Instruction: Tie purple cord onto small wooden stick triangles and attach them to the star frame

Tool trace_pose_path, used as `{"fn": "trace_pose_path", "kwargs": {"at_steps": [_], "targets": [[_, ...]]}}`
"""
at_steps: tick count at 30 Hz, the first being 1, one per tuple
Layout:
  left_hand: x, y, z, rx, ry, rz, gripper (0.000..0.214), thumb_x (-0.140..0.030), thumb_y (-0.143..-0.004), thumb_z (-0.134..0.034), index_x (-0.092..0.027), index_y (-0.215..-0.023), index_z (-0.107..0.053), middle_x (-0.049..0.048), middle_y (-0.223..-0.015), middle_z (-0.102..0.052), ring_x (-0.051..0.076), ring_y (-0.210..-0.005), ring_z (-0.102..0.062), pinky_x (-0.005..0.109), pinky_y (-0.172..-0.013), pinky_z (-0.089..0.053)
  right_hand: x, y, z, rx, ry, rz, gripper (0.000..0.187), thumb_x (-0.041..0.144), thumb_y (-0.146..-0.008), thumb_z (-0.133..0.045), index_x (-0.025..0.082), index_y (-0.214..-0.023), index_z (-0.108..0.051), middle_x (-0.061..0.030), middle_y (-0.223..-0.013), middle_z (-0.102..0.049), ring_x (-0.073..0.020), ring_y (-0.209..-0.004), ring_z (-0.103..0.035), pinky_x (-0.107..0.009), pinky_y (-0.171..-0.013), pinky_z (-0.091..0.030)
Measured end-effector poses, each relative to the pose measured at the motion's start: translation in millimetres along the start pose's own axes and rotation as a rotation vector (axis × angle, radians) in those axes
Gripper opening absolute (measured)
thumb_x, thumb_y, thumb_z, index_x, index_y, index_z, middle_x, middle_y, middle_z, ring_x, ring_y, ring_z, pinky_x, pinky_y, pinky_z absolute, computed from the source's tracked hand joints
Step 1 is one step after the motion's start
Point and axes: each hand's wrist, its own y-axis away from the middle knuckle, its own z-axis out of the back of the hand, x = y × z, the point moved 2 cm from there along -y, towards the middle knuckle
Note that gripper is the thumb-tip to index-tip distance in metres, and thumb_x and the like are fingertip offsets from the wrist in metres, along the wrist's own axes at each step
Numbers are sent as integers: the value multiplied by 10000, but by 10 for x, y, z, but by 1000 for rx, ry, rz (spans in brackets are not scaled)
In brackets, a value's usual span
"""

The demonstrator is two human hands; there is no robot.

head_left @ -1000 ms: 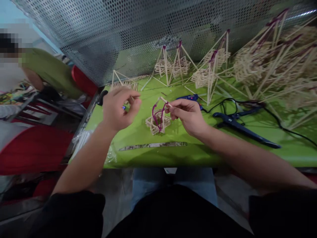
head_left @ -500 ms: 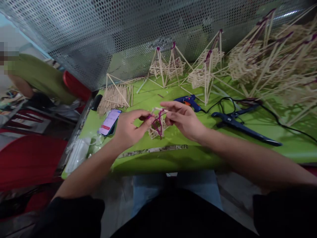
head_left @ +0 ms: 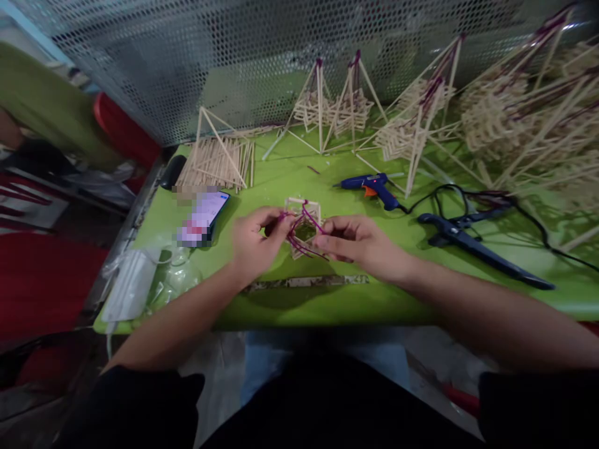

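Observation:
A small stacked frame of pale wooden sticks (head_left: pixel 304 231) rests on the green table (head_left: pixel 290 305), with purple cord (head_left: pixel 299 240) looped across it. My left hand (head_left: pixel 255 243) is closed in a pinch on the purple cord at the frame's left side. My right hand (head_left: pixel 358 242) lies against the frame's right side, fingers curled and pressed on the cord and sticks. Both hands meet over the frame near the table's middle front.
A blue glue gun (head_left: pixel 372 186) and dark blue cutters (head_left: pixel 472 243) lie to the right with a black cable. A phone (head_left: pixel 203 219), a stick bundle (head_left: pixel 218 163) and plastic bags (head_left: pixel 140 284) sit left. Several stick pyramids (head_left: pixel 334 106) line the back by a perforated metal panel. A flat strip (head_left: pixel 304 282) lies in front.
My left hand came from the left to the frame and pinched the cord. Both hands lowered the frame from a raised hold onto the table. The view shifted down.

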Motion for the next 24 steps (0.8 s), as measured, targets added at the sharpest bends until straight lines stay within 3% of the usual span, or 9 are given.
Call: {"fn": "trace_pose_path", "kwargs": {"at_steps": [3,8,12,15,18,20,21,24], "targets": [[28,-26,42,84,1,105,183,-349,-1025,-837,-194,-958,-907,53,-833,-871,174,-693,-784,259,-660,-612,145,19,136,-43,10,57,399,535,-944,-992,186,-868,-814,1,-708,-664,-87,-582,-468,-257,-543,-286],[26,-43,91,261,95,313,275,-449,-1002,-851,-184,-958,-911,72,-833,-865,195,-705,-779,279,-656,-601,289,-102,541,-354,82,152,363,527,-910,-1012,216,-878,-828,-11,-703,-627,-107,-600,-429,-286,-565,-279],[12,-65,126,428,161,497,325,-492,-998,-861,-176,-939,-908,44,-684,-775,157,-580,-682,252,-576,-525,286,-227,841,-487,486,132,321,481,-987,-910,229,-818,-807,10,-614,-529,-129,-578,-361,-334,-566,-253],[-3,-72,135,449,143,557,325,-486,-981,-873,-176,-890,-904,9,-559,-661,134,-495,-568,240,-502,-428,280,-254,968,-616,841,235,195,336,-993,-869,230,-846,-799,-14,-687,-617,-169,-636,-446,-371,-629,-322],[-5,-42,108,429,170,593,321,-484,-957,-896,-179,-856,-894,1,-532,-631,122,-462,-513,235,-471,-386,281,-219,917,-707,1027,422,46,225,-993,-802,238,-955,-822,-85,-924,-740,-252,-831,-621,-440,-797,-468],[0,-8,81,402,195,604,314,-476,-947,-911,-181,-841,-889,-2,-529,-625,115,-459,-498,230,-464,-370,273,-158,761,-713,1105,592,73,238,-1045,-751,258,-1040,-821,-121,-1059,-757,-301,-967,-682,-489,-882,-515],[1,12,64,387,213,609,316,-473,-943,-916,-181,-827,-883,-5,-523,-615,114,-460,-491,228,-461,-365,253,-123,651,-663,1126,663,76,261,-1072,-741,268,-1087,-815,-127,-1091,-758,-312,-1002,-695,-496,-884,-522],[-11,81,7,313,298,624,330,-480,-921,-943,-181,-800,-876,14,-584,-667,121,-510,-527,230,-475,-381,117,-7,242,-333,1289,828,158,288,-1050,-826,265,-1199,-779,-78,-1019,-768,-279,-913,-694,-476,-830,-468]]}}
